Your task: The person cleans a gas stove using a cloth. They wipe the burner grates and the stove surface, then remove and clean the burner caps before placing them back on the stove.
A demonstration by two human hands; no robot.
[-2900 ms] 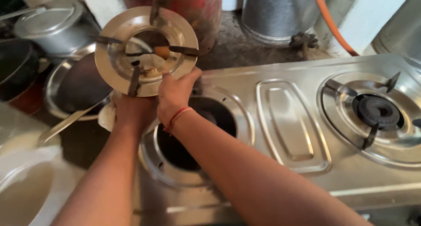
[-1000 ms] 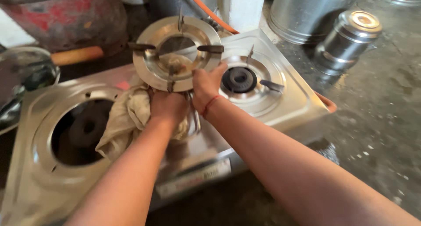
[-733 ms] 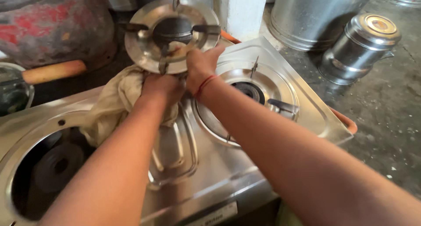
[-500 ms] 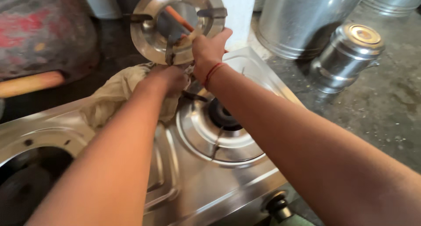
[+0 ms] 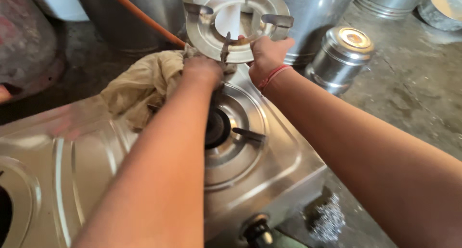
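Support: rough grey stone floor [image 5: 409, 89]. On it: steel stove [image 5: 269, 180], lower left to centre. Small lidded steel pot [image 5: 339, 60] at 2 o'clock from stove burner. Big steel drums [image 5: 308, 17] at 12. Steel-wool scrubber [image 5: 327, 221] at 5, just beside stove corner.

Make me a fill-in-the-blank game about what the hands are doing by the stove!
1. The right hand holds up a round metal ____ stand above the stove.
2. The left hand has its grip on a beige ____.
3. The hose behind the stove is coloured ____.
4. The burner below the hands shows ____ flame.

Missing words: pan; cloth; orange; no
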